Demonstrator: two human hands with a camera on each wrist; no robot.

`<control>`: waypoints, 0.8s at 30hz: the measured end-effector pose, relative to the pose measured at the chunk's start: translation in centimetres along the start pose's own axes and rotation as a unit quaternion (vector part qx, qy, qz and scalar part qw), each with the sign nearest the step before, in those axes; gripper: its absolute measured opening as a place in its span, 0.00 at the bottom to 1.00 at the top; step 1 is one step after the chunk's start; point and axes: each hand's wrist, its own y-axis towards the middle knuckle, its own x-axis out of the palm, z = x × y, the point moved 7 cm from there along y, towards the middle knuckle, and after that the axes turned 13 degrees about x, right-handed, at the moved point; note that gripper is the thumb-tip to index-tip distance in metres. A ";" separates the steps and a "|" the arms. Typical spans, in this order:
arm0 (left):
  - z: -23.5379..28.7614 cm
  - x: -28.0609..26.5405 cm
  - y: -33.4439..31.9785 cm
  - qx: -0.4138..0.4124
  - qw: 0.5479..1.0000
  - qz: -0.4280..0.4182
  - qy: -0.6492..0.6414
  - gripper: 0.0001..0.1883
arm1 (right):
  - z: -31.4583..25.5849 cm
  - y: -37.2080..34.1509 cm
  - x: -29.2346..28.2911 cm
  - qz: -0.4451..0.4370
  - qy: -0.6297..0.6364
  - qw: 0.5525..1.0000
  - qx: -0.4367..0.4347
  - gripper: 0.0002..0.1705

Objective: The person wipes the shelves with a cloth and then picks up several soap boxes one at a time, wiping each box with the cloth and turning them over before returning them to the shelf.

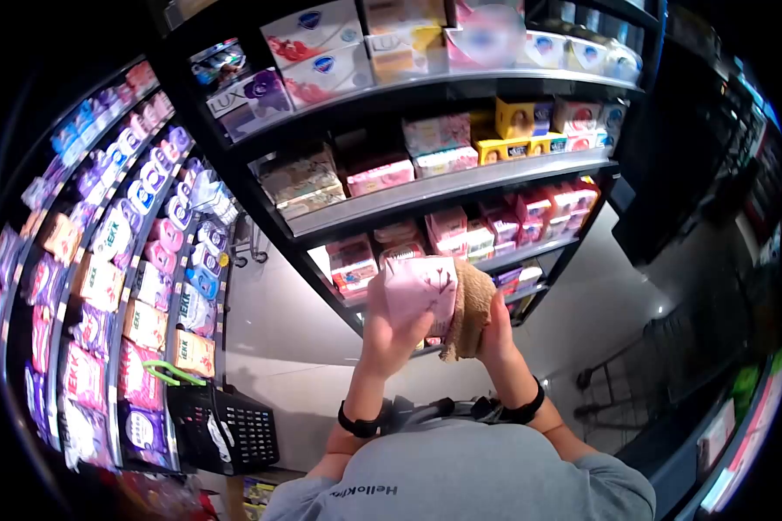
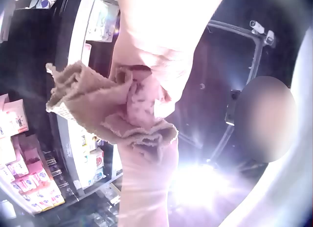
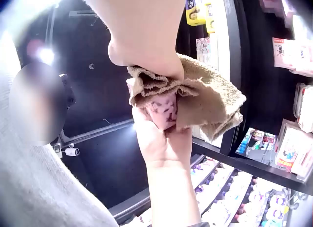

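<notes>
In the head view, my left hand (image 1: 393, 334) grips a pink pack (image 1: 415, 291) with a dark branch print, the thumb lying across its near face. My right hand (image 1: 498, 334) holds a brown terry cloth (image 1: 473, 304) around the pack's right side. The left wrist view shows the cloth (image 2: 93, 97) hanging in folds around the pack (image 2: 143, 102), between my two hands. Seen from the right wrist, the cloth (image 3: 210, 97) covers much of the pack (image 3: 164, 112), and my left hand (image 3: 164, 144) supports the pack from the other side.
A black shelf rack (image 1: 443, 187) with boxed soaps stands just ahead. Shelves of bagged laundry goods (image 1: 113, 286) run along the left. On the lower left is a black basket (image 1: 222, 430) with a green handle. A cart (image 1: 617, 382) stands at the right.
</notes>
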 end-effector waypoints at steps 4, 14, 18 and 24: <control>-0.5 1.0 -1.5 -0.004 0.988 0.125 -0.093 0.29 | -1.1 -0.7 0.5 -0.014 -0.138 0.990 -0.031 0.47; 1.2 -0.5 -0.8 0.022 0.974 0.222 0.040 0.18 | -0.6 -0.3 4.5 -0.006 -0.642 0.732 -0.225 0.27; 1.8 0.4 -1.3 -0.001 0.978 0.191 0.088 0.20 | -2.6 0.7 4.6 0.034 -0.609 0.748 -0.262 0.26; 3.2 0.9 -1.1 0.067 0.977 0.112 0.170 0.22 | -0.2 2.1 0.6 0.007 -0.136 0.991 0.001 0.36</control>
